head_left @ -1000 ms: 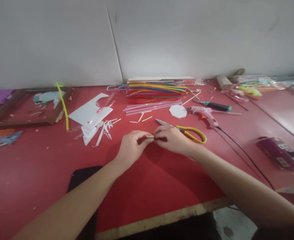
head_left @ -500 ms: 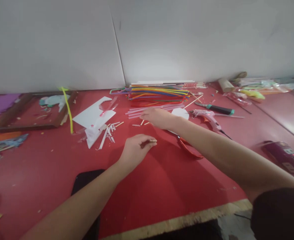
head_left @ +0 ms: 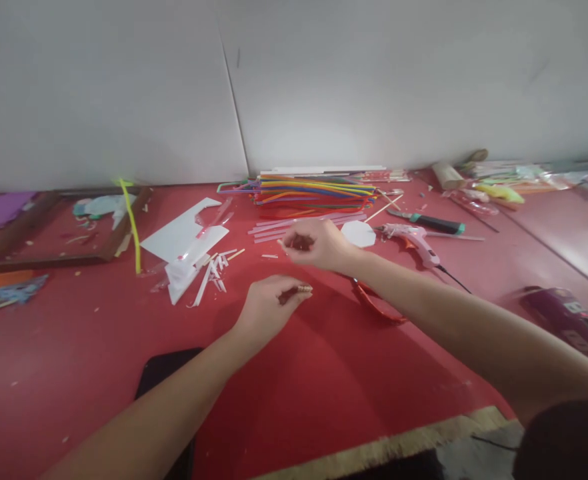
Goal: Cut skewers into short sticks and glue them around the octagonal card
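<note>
My left hand (head_left: 269, 303) is closed in a pinch over the red table, holding a small bundle of short wooden sticks (head_left: 305, 289) whose pale ends show at the fingertips. Just beyond it, my right hand (head_left: 319, 245) has its thumb and fingers curled together on a short wooden stick (head_left: 281, 243), of which only a tiny pale end shows. Pink glue sticks (head_left: 274, 232) lie right behind my right hand. Under the right wrist are red-handled scissors (head_left: 377, 303), partly hidden. A white paper octagon (head_left: 358, 234) sits beside that wrist.
A pink glue gun (head_left: 414, 241) and a green-and-black cutter (head_left: 434, 223) lie to the right. Colourful pipe cleaners (head_left: 319, 193) are stacked by the wall. On the left are white paper scraps (head_left: 179, 233), cut strips (head_left: 214, 272), a brown frame (head_left: 49, 261) and a dark phone (head_left: 167, 367).
My right hand has picked up from the short sticks on the table, and its fingers have curled in. The loose sticks near its fingertips no longer show there. My left hand keeps its bundle.
</note>
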Demonstrator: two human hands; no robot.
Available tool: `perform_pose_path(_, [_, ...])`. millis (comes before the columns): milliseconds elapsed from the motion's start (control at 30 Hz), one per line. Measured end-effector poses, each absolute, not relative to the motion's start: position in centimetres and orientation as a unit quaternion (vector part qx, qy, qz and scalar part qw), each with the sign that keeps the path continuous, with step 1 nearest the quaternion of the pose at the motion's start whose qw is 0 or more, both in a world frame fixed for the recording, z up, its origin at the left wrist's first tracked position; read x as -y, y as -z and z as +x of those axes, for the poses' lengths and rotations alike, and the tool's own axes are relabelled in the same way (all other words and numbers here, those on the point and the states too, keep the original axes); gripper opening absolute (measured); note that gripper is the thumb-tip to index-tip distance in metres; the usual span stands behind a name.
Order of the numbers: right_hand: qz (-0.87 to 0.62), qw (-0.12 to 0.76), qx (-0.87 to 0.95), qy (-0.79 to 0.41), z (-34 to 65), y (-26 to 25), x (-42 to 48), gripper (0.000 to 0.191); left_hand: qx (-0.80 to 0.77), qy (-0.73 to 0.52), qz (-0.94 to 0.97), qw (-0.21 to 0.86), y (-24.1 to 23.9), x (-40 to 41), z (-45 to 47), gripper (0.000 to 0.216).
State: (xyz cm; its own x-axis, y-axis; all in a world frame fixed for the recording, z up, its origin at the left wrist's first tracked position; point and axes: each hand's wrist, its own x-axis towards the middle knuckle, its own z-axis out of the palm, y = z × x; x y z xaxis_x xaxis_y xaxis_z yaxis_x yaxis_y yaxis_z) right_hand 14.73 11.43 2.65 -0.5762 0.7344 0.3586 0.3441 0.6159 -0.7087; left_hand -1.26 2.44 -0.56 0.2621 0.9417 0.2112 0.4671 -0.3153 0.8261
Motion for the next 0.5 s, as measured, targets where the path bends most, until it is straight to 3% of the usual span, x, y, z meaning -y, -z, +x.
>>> perform_pose_path(100, [-0.327, 0.415, 0.643, -0.555, 15.3, -2.6, -9.1, 0.021, -0.500, -0.360, 0.717, 0.325, 0.7, -2.5, -1.3, 0.007])
perform_pose_path(200, [-0.308, 0.444, 0.504, -0.674, 16.3, -2.7, -7.9, 0.033, -0.511, -0.357, 0.710, 0.327, 0.7, -2.6, -1.3, 0.010])
perform_pose_path(367, [-0.330, 0.451, 0.482, -0.675, 18.0, -2.8, -7.0, 0.016, -0.508, -0.354, 0.715, 0.326, 0.6, -2.6, -1.4, 0.008])
perform_pose_path(500, [-0.406, 0.391, 0.637, -0.526, 18.8, -1.8, -5.5, 0.009, -0.501, -0.358, 0.720, 0.320, 0.7, -2.6, -1.5, 0.007])
